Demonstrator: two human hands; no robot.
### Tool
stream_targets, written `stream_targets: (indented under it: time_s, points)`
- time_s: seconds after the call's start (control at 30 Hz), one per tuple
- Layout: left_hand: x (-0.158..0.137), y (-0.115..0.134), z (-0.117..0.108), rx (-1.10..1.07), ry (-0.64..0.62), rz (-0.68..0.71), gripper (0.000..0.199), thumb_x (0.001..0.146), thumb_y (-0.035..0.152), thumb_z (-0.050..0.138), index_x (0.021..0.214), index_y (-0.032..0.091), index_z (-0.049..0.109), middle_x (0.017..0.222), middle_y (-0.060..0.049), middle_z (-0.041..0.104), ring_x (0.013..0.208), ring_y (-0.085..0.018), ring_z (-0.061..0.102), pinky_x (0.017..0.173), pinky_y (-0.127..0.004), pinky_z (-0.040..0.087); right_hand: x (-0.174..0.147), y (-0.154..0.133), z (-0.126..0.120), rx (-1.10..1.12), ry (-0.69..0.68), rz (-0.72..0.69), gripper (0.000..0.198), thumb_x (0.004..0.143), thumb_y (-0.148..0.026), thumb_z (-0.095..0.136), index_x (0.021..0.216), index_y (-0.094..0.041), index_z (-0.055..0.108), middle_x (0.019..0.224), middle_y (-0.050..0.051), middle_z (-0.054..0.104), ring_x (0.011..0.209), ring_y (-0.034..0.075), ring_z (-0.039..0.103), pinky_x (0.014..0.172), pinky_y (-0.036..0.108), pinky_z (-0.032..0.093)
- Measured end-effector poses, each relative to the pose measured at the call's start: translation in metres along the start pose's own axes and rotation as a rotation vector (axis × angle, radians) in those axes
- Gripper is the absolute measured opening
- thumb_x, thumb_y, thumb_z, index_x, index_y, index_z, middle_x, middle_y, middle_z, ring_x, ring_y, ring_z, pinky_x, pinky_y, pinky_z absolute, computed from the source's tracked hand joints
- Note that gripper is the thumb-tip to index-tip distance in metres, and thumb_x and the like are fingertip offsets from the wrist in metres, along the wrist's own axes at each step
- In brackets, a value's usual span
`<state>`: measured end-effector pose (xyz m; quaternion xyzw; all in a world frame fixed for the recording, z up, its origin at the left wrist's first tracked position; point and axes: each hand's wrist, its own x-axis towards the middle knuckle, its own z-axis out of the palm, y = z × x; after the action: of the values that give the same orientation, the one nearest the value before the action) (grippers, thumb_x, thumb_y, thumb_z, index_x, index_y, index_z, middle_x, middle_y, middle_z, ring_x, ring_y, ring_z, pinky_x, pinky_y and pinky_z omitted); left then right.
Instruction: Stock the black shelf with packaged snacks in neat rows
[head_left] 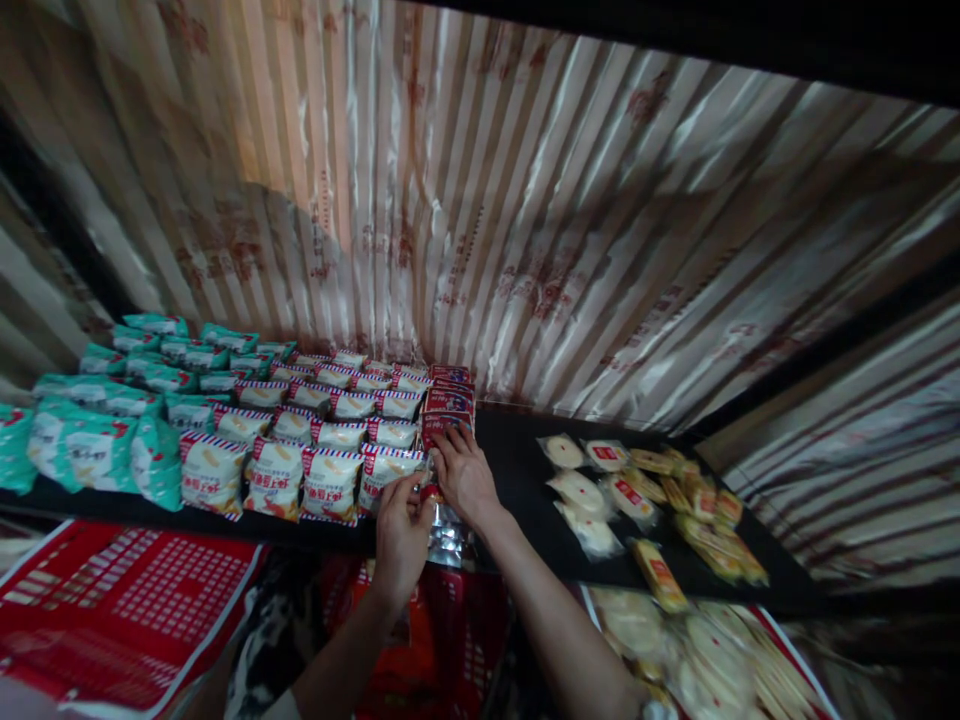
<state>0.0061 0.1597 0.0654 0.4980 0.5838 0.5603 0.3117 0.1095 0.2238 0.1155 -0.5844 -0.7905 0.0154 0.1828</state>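
Observation:
My left hand is closed, thumb and fingers pinched at the top of a shiny silver packet near the shelf's front edge. A bit of red and orange print shows at its fingertips. My right hand reaches over the packet's right side, fingers stretched forward and touching the nearest of the dark red snack packets lined up toward the back. Just left of my hands stand rows of white snack bags with red-and-blue striped edges. How the silver packet joins the red ones is hidden.
Teal snack bags fill the left end of the black shelf. Round wrapped crackers and yellow packs lie at right. Below are a red basket and a container of round wrapped pieces. Striped plastic sheeting hangs behind.

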Motion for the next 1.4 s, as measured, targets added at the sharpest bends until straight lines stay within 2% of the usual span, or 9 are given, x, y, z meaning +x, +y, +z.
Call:
stream_targets:
  time_s: [0.17,0.33,0.43,0.53,0.63,0.77,1.0,1.27,1.4]
  points:
    - [0.010,-0.006,0.001,-0.147,-0.018,-0.133,0.030,0.072,0.030,0.058,0.098,0.015,0.063,0.086,-0.006,0.065,0.071,-0.014,0.062,0.069,-0.029,0.053,-0.001,0.004,0.006,0.023,0.007,-0.011,0.038,0.092,-0.030,0.036,0.121,-0.018,0.057,0.132,0.010,0.051,0.131,0.025,0.032,0.103,0.041,0.034]
    - [0.017,0.000,-0.001,-0.138,-0.021,-0.183,0.029,0.068,0.031,0.060,0.092,0.016,0.065,0.072,-0.001,0.064,0.058,-0.012,0.059,0.058,-0.025,0.051,-0.001,0.004,0.007,0.037,0.027,0.014,0.038,0.092,-0.030,0.037,0.121,-0.019,0.058,0.133,0.009,0.051,0.131,0.024,0.033,0.103,0.041,0.034]
    - [0.019,0.005,-0.002,-0.176,-0.045,-0.263,0.034,0.066,0.035,0.062,0.093,0.015,0.064,0.065,0.000,0.062,0.053,-0.011,0.057,0.051,-0.023,0.046,-0.001,0.005,0.007,0.043,0.021,0.011,0.038,0.092,-0.030,0.037,0.121,-0.019,0.057,0.133,0.009,0.051,0.131,0.025,0.033,0.104,0.041,0.033]
    - [0.022,0.007,-0.001,-0.265,-0.056,-0.345,0.036,0.064,0.037,0.065,0.091,0.014,0.064,0.062,0.000,0.062,0.053,-0.011,0.057,0.047,-0.020,0.043,-0.001,0.005,0.008,0.043,0.020,0.003,0.038,0.092,-0.029,0.036,0.122,-0.018,0.057,0.133,0.009,0.051,0.130,0.024,0.034,0.104,0.041,0.032]
    - [0.024,0.008,0.002,-0.342,-0.046,-0.370,0.031,0.062,0.036,0.067,0.083,0.014,0.065,0.064,0.000,0.063,0.056,-0.011,0.058,0.049,-0.020,0.043,-0.001,0.004,0.008,0.030,0.025,0.009,0.038,0.092,-0.030,0.037,0.120,-0.018,0.058,0.132,0.009,0.052,0.129,0.025,0.034,0.104,0.041,0.033]
    - [0.023,0.005,0.008,-0.342,0.018,-0.330,0.024,0.063,0.030,0.065,0.081,0.014,0.066,0.069,-0.002,0.066,0.062,-0.013,0.060,0.057,-0.023,0.048,-0.001,0.001,0.007,0.014,0.025,0.017,0.037,0.091,-0.031,0.038,0.120,-0.019,0.058,0.132,0.009,0.052,0.129,0.025,0.034,0.103,0.041,0.034]
    - [0.019,-0.006,0.011,-0.133,0.056,-0.131,0.017,0.072,0.026,0.056,0.082,0.017,0.066,0.075,-0.003,0.066,0.071,-0.015,0.062,0.067,-0.028,0.051,-0.003,0.001,0.007,-0.005,0.026,0.032,0.038,0.091,-0.032,0.038,0.121,-0.020,0.058,0.135,0.008,0.049,0.130,0.026,0.033,0.102,0.041,0.034]
    - [0.017,-0.006,0.009,0.066,0.077,-0.090,0.022,0.071,0.016,0.048,0.085,0.017,0.064,0.082,-0.004,0.065,0.073,-0.016,0.061,0.070,-0.031,0.051,-0.003,-0.006,0.007,-0.038,0.002,0.055,0.038,0.091,-0.031,0.038,0.121,-0.020,0.057,0.139,0.008,0.045,0.131,0.027,0.030,0.100,0.041,0.034]
    - [0.013,-0.002,0.006,0.210,0.076,-0.021,0.020,0.076,0.019,0.048,0.087,0.018,0.064,0.083,-0.005,0.063,0.076,-0.018,0.060,0.076,-0.035,0.050,-0.003,-0.009,0.005,-0.059,-0.020,0.065,0.039,0.091,-0.031,0.039,0.123,-0.019,0.055,0.138,0.009,0.045,0.132,0.027,0.029,0.101,0.042,0.033]
